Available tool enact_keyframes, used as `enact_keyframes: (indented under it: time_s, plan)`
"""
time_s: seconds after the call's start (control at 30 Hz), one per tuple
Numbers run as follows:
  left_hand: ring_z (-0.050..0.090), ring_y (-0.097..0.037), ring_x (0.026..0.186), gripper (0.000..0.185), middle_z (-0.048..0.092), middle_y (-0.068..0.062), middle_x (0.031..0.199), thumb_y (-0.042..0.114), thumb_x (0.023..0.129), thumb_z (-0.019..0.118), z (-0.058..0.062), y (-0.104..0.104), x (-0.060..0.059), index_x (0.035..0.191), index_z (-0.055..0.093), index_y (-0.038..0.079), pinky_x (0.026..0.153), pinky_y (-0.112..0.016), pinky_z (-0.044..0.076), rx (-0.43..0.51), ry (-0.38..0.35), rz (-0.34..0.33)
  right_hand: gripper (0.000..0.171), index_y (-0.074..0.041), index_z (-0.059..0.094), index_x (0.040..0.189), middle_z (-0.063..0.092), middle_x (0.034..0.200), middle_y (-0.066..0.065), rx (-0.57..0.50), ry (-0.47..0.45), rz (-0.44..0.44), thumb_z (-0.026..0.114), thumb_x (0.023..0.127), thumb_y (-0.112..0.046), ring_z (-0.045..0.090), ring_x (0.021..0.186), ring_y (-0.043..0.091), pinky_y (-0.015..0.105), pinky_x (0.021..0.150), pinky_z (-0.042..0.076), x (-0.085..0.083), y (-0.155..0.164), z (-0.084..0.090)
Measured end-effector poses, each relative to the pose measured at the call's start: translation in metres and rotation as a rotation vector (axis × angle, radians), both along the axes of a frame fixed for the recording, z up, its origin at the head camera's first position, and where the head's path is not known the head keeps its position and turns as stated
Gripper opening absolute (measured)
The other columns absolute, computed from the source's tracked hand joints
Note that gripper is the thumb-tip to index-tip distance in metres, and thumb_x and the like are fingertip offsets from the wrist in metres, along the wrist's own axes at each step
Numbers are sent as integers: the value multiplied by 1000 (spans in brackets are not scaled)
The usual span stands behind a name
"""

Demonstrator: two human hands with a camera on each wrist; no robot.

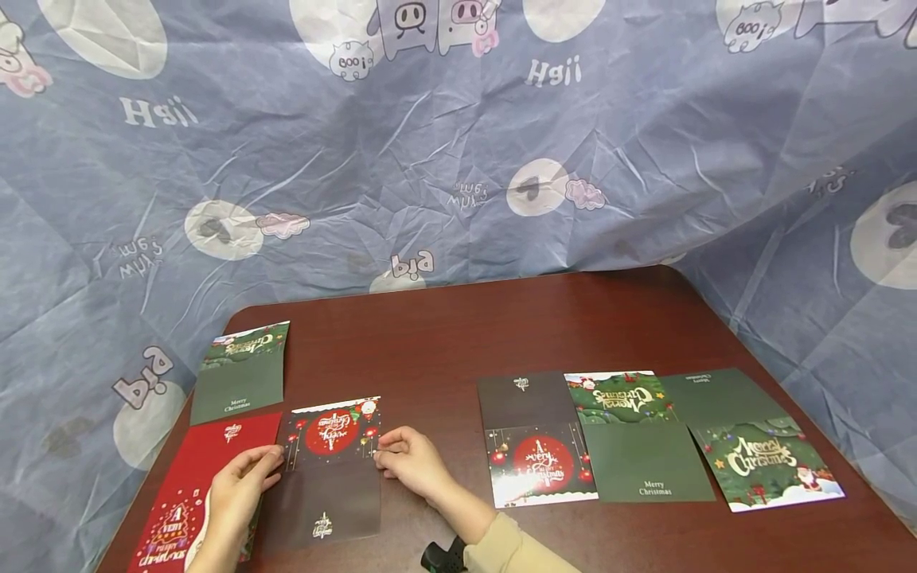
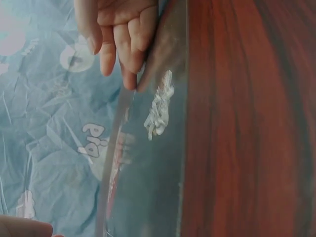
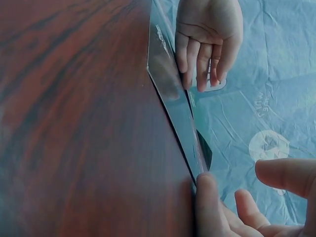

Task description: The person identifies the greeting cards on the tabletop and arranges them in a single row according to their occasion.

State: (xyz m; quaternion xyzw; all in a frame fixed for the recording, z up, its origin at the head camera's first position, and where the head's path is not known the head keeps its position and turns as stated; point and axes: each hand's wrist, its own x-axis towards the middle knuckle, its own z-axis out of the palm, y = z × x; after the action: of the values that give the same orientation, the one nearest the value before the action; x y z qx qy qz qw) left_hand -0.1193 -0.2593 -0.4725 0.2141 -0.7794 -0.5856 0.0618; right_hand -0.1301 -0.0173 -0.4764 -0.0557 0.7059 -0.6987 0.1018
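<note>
Dark card (image 1: 331,469) with red disc; reddish-brown woodgrain table (image 1: 444,334)

Glossy printed paper dark-and-red Christmas card (image 1: 331,469) at lower left of frame, polished reddish-brown wood-grain table (image 1: 444,334), crinkled matt blue printed cloth backdrop (image 1: 430,159)
</note>
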Motion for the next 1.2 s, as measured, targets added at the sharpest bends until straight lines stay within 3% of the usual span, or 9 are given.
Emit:
enact_keyframes:
  time_s: [0.23, 0.47, 0.6, 0.83, 1.2]
  plan:
    - [63, 1, 79, 44, 66, -11, 106, 27, 92, 61, 0, 3, 2, 118, 57, -8, 70, -22, 54, 48, -3, 30, 25, 4, 61, 100, 67, 99, 16, 87, 63, 5, 69, 80, -8, 66, 86, 23, 28, 70, 52, 4, -1, 2]
    - [61, 3, 83, 43, 68, -1, 101, 28, 90, 64, 0, 5, 6, 116, 59, -6, 70, -18, 52, 66, -6, 89, 29, 1, 61, 103, 66, 99, 13, 144, 76, 9, 69, 80, -13, 64, 92, 23, 30, 75, 52, 5, 1, 3]
    - [61, 3, 82, 42, 69, 2, 98, 26, 90, 63, 1, 4, 8, 115, 59, -8, 69, -16, 52, 65, 12, 79, 31, -1, 61, 106, 65, 105, 14, 168, 82, 16, 69, 81, -17, 62, 99, 27, 33, 78, 51, 6, 1, 4]
    - [62, 2, 83, 42, 67, 15, 86, 22, 93, 60, 1, 3, 10, 117, 55, -12, 71, -17, 52, 132, 28, 34, 33, 2, 59, 110, 62, 110, 17, 109, 54, 15, 68, 81, -12, 59, 103, 34, 37, 80, 52, 7, -2, 5]
    - [64, 1, 83, 38, 67, 14, 85, 20, 92, 60, -1, 5, 10, 113, 56, -12, 72, -19, 52, 182, 50, 56, 37, 6, 56, 114, 58, 117, 22, -42, -9, -43, 67, 80, -5, 56, 107, 36, 41, 87, 49, 9, -8, 5]
